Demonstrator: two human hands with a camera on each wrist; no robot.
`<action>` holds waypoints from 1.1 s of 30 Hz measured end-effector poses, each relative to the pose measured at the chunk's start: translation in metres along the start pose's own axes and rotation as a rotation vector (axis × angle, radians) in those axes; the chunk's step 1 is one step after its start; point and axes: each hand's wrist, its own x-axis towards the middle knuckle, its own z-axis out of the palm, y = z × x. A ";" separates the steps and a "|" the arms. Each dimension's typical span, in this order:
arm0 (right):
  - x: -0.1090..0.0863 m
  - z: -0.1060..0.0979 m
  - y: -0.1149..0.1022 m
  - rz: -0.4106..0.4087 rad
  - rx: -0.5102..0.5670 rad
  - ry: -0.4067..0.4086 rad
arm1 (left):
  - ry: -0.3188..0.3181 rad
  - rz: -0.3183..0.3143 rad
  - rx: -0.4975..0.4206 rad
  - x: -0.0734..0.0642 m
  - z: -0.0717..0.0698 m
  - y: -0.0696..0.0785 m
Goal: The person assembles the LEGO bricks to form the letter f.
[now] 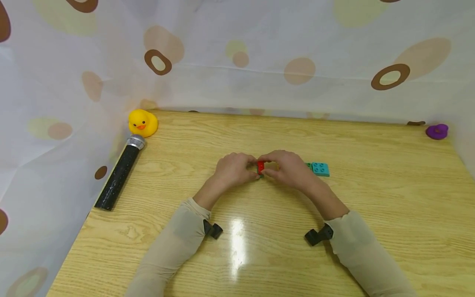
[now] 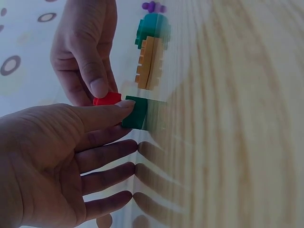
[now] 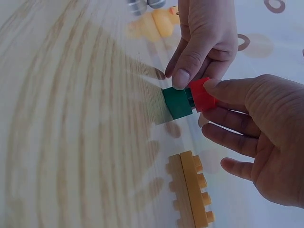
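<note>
In the middle of the table, my left hand (image 1: 234, 169) pinches a dark green toy building brick (image 3: 176, 103) between thumb and fingertips. This brick stands on the tabletop. My right hand (image 1: 291, 168) pinches a red building brick (image 3: 203, 95) directly over it. In the right wrist view, the green brick's studs show in a small gap between the two bricks. The red brick (image 1: 261, 167) shows between both hands in the head view. Close beside my right hand lies a long orange-yellow brick (image 3: 192, 192), studs up, mostly hidden by that hand in the head view.
Right of my right hand lie a green brick (image 1: 309, 166) and a turquoise brick (image 1: 320, 169). A yellow rubber duck (image 1: 143, 123) and a black microphone (image 1: 119, 175) are at the left edge. A small purple duck (image 1: 437, 131) sits at the far right corner. Patterned cloth (image 1: 237, 62) encloses the table.
</note>
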 end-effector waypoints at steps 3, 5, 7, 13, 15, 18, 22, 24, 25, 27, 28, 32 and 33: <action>0.002 0.002 -0.002 0.005 -0.010 -0.001 | -0.002 0.003 -0.006 -0.001 0.000 -0.002; 0.002 0.002 -0.002 0.007 -0.018 0.004 | -0.003 0.005 -0.009 -0.001 0.000 -0.001; 0.002 0.003 -0.002 0.009 -0.031 0.005 | -0.006 0.004 -0.009 -0.001 -0.001 0.000; 0.002 0.005 -0.002 0.016 -0.025 0.020 | -0.017 0.009 0.006 -0.003 -0.002 0.002; 0.002 0.006 -0.002 0.021 -0.014 0.023 | -0.015 0.016 0.011 -0.003 -0.003 0.002; 0.001 0.006 -0.002 0.028 -0.004 0.021 | -0.008 0.022 0.011 -0.003 -0.003 0.003; 0.000 0.007 -0.001 0.046 0.009 0.023 | 0.001 0.024 0.010 -0.004 -0.001 0.003; -0.001 0.007 -0.001 0.058 0.022 0.029 | 0.005 0.023 0.012 -0.003 -0.001 0.003; -0.001 0.008 -0.001 0.065 0.029 0.032 | 0.005 0.023 0.012 -0.003 -0.001 0.004; -0.002 0.008 -0.001 0.089 0.042 0.038 | 0.004 0.019 0.011 -0.003 -0.001 0.004; -0.002 0.008 -0.002 0.100 0.046 0.039 | 0.003 0.017 0.011 -0.004 -0.001 0.004; -0.002 0.009 -0.002 0.127 0.037 0.043 | 0.005 0.013 0.009 -0.004 -0.001 0.004; -0.002 0.009 -0.001 0.126 0.033 0.044 | 0.006 0.014 0.008 -0.004 -0.001 0.005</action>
